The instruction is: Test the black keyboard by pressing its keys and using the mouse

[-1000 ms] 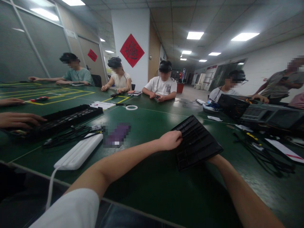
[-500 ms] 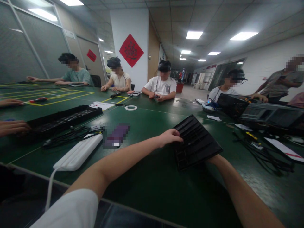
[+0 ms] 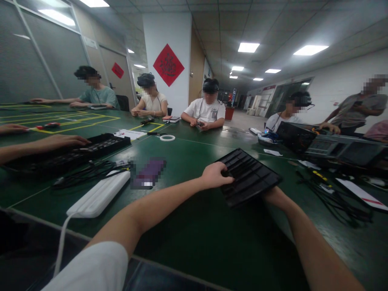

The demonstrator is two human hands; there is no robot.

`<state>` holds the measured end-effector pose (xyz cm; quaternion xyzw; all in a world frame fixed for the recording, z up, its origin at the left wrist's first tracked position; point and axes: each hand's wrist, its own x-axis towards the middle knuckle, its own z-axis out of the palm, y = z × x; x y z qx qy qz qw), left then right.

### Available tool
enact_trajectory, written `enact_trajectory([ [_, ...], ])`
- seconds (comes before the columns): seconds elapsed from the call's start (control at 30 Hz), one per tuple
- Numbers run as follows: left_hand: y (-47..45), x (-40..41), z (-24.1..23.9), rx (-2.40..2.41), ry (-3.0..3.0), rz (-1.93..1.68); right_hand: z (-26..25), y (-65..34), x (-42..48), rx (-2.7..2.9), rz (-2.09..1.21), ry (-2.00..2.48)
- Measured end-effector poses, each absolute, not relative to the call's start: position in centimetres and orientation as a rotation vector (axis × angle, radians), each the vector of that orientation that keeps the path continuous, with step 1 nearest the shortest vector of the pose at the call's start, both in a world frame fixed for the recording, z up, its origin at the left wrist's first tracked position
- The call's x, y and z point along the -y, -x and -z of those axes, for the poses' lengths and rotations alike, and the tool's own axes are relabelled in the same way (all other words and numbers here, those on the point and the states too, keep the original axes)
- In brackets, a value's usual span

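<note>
- Left hand (image 3: 216, 176) grips the black keyboard (image 3: 250, 174) by its left edge, fingers curled, arm stretched forward.
- The keyboard sits at the hand's 3 o'clock, tilted over the green table (image 3: 194, 242).
- Right forearm (image 3: 292, 228) reaches under the 5 o'clock corner. The right hand is hidden, so I cannot tell its grip.
- Likely best to support both edges evenly and stay clear of the cables (image 3: 333, 198) at 3 o'clock.

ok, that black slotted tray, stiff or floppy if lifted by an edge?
Probably stiff: the black tray looks flat with no sag, tilted above the table, gripped at its edge by the left hand. Likely light for its size: thin and ribbed. Its plastic looks smooth, so it may slip.
</note>
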<state>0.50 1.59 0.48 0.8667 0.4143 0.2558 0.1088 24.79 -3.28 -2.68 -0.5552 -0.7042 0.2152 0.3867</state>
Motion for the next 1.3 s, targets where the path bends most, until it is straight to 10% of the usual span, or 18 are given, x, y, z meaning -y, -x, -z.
enact_trajectory([
  [0.23,5.2,-8.9,-3.4,-2.013,-2.232,-0.701,3.2,-31.7,3.4,1.606,0.013,2.501],
  [0.67,13.4,-17.1,-2.2,-2.454,-1.848,-0.381,2.7,-31.0,4.6,1.442,0.111,2.637],
  [1.3,-2.4,-2.2,1.8,-1.021,-2.249,-0.992,1.3,-20.7,4.0,1.670,-0.734,1.357],
])
